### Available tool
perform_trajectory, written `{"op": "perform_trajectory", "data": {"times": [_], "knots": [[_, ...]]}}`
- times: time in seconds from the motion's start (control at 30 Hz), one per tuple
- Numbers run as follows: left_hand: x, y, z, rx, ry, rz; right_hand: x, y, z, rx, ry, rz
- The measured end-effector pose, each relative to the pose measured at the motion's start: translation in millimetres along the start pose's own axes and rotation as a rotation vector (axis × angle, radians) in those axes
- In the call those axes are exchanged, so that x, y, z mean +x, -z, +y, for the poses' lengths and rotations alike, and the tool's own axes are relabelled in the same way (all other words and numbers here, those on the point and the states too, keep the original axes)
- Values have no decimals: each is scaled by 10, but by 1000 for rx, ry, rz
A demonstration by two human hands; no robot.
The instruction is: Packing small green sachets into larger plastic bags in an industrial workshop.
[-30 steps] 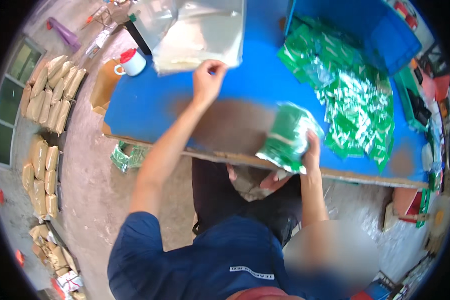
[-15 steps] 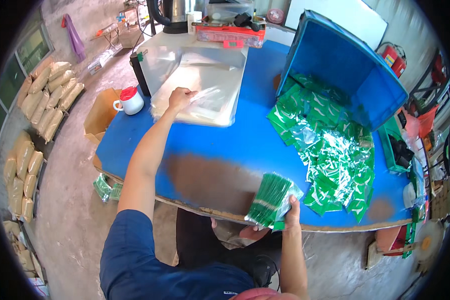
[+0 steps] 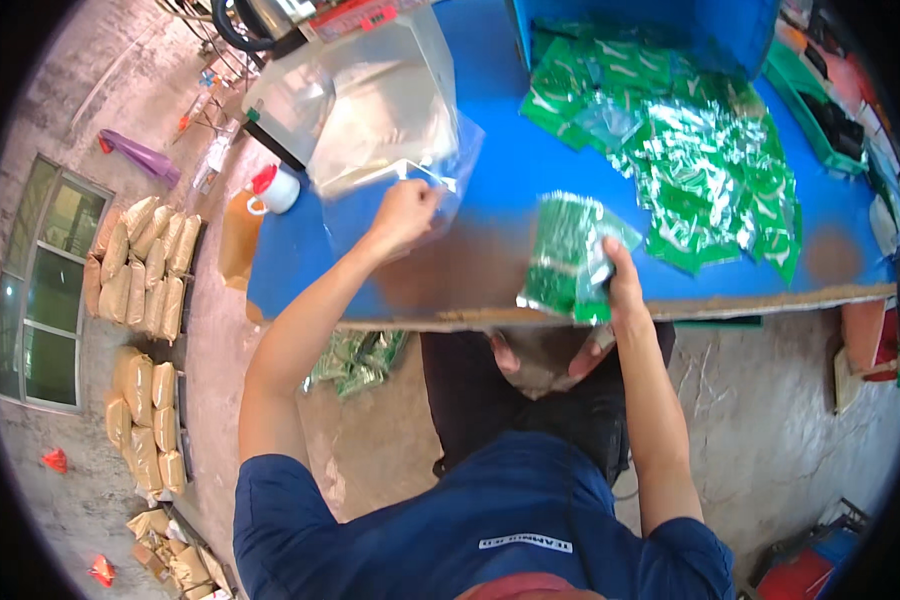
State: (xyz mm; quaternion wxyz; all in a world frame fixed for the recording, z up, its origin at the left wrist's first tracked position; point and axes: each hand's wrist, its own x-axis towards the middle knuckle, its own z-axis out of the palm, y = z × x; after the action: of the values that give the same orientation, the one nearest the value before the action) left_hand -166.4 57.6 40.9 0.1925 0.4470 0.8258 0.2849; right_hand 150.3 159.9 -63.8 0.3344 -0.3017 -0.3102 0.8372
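My left hand (image 3: 407, 215) is closed on a clear plastic bag (image 3: 457, 190), which trails above the table's near part. Behind it lies a stack of clear plastic bags (image 3: 378, 118). In my right hand (image 3: 623, 278), a bundle of green packets (image 3: 570, 255) is gripped at its right side, over the table's front edge; the picture is slightly blurred there. A loose heap of shiny green packets (image 3: 705, 175) spreads beyond my right hand, spilling from a blue bin (image 3: 650, 30) tipped on its side.
A white mug with a red lid (image 3: 274, 189) stands at the left of the blue table (image 3: 500, 130). A kettle (image 3: 270, 15) is at the back left. A green tray (image 3: 810, 105) sits at the right. Filled tan sacks (image 3: 148, 265) are stacked on the floor at left.
My left hand has drawn a clear bag off the stack, toward me. My right hand has lifted the packet bundle a little. The view has tilted down and shifted.
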Motion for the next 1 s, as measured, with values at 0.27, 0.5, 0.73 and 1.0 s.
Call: {"op": "perform_trajectory", "data": {"times": [0.27,0.5,0.73,1.0], "knots": [[-337,-335,44,245,-369,44,-87,-119,-26,-99,181,-33],[-298,-470,-512,-211,-246,79,-236,-296,-54,-94,242,-23],[-421,-507,-181,-178,-245,183,-459,-599,-231,-424,282,-79],[-833,-490,576,-374,-480,288,-322,-735,-417,-207,-141,11]]}}
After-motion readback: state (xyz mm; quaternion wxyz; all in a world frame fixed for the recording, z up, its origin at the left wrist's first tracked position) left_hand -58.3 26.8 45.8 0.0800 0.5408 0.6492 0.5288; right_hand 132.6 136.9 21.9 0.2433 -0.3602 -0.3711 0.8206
